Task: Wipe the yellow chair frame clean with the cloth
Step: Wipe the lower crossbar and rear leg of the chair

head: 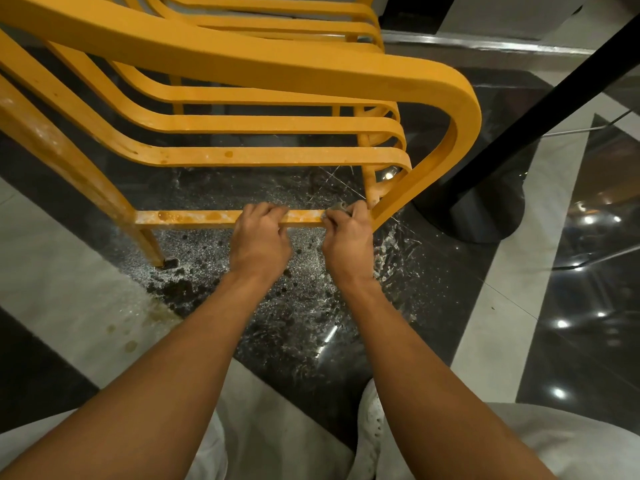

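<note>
cloth (338, 206), soft and bunched, sits pinched in your right hand (348, 237) at frame centre; your left hand (260, 237) curls round the stiff low rail (194, 216) of the yellow chair frame (311, 71), likely slick; brace there.

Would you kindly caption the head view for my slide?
Left hand grips the stained crossbar of the yellow chair frame; right hand holds a cloth against it.

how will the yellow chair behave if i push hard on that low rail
Probably stiff: the yellow chair frame is thick bent bars, so the low rail should barely flex. It may slide rather than tip, since it stands on a glossy, wet-looking floor. The left hand gripping the rail likely steadies it.
</note>
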A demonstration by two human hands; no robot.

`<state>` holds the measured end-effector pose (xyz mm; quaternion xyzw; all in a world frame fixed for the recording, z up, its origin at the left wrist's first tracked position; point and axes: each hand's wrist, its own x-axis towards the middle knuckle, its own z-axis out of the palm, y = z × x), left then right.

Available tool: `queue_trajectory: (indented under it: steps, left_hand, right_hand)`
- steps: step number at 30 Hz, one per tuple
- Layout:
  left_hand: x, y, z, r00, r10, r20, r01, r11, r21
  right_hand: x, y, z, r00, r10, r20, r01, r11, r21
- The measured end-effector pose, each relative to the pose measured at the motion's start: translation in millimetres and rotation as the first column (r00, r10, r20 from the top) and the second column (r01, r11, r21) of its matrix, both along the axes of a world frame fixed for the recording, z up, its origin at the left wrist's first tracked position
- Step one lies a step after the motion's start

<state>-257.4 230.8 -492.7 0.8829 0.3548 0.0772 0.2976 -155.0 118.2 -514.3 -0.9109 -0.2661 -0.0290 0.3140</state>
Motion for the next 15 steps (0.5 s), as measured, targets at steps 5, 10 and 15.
queue_trajectory:
  steps: [5,10,15]
  left_hand:
    - [2.1,3.6,2.3,1.0,0.017,-0.02,-0.018,0.998,-0.056]
    - [-0.8,6.9,9.6,0.999,-0.006,-0.034,0.002,0.994,-0.108]
    - [-6.8,14.2,16.8,0.997,-0.035,-0.069,0.023,0.986,-0.168]
  right_hand:
    - [5.9,3.8,-0.6,0.987,-0.153,-0.055,0.154,0.988,0.022]
    - [1.8,-0.6,-0.5,0.997,-0.036,-0.065,0.037,0.999,0.013]
    - [-1.1,5.7,4.7,0.995,-0.082,-0.062,0.082,0.997,0.007]
